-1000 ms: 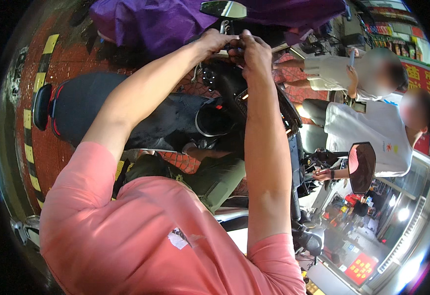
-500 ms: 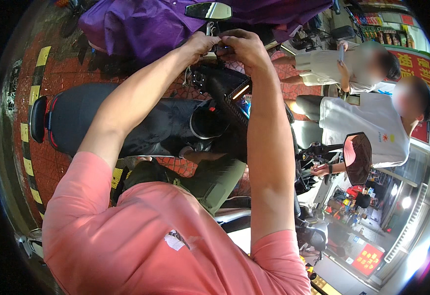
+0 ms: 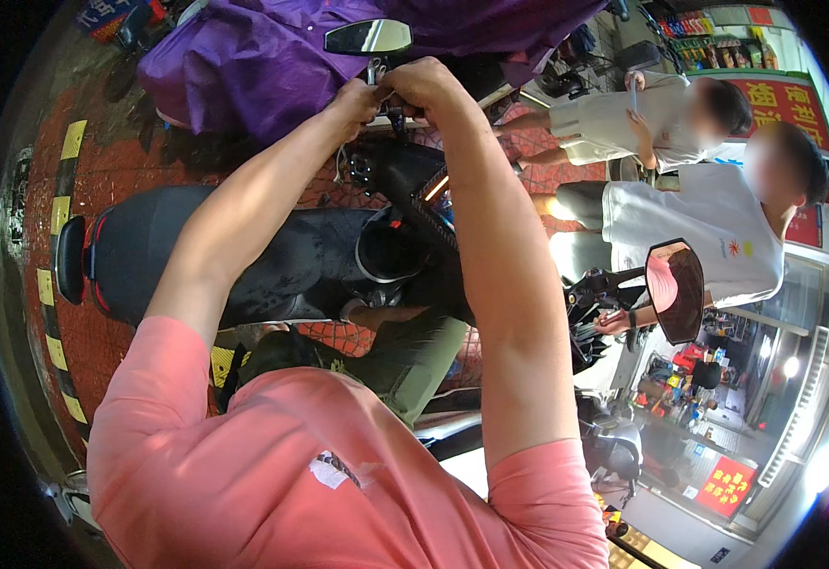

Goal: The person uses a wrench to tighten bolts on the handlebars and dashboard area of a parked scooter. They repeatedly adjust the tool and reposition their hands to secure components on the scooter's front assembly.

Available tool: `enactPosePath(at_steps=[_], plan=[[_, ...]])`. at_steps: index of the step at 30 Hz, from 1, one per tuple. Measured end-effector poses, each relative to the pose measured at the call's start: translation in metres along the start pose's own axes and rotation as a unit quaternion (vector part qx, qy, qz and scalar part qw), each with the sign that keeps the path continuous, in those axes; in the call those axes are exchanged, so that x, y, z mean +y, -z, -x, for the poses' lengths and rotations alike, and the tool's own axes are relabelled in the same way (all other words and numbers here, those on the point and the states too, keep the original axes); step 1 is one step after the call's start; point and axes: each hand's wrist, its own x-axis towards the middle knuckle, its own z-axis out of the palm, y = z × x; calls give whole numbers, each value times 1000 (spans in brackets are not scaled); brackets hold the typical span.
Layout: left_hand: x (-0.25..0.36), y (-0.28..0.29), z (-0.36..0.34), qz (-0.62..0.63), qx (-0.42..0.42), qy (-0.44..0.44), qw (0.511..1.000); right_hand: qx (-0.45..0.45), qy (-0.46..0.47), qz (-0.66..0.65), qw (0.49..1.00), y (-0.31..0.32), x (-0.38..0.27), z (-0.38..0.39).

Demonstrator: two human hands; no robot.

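Both hands are meeting at the top of a black scooter's handlebar [image 3: 391, 119], just under a rounded mirror [image 3: 369, 36]. The left hand [image 3: 355, 95] is curling around the bar, fingers pressed together. The right hand [image 3: 424, 83] is closing its fingers on a small dark fitting there, too small to make out. Glossy purple rain cover [image 3: 244, 66] is draping behind; the padded black seat [image 3: 149, 256] is lying below the arms.

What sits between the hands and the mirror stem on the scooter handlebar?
Nothing visible. Left hand and right hand are already closed together around the fitting just below the rear-view mirror. The purple cover lies beside them, not in between.
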Motion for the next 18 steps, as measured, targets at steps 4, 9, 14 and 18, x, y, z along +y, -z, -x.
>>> enactPosePath(at_steps=[4, 9, 14, 18], plan=[[10, -7, 9, 26, 24, 70, 997, 20, 10, 44, 999, -1, -3, 8], [5, 1, 5, 21, 8, 38, 999, 14, 69, -40, 997, 3, 1, 24], [7, -10, 13, 102, 29, 12, 994, -49, 46, -336, 939, 15, 29, 61], [16, -12, 33, 118, 11, 25, 993, -58, 15, -415, 908, 9, 30, 59]])
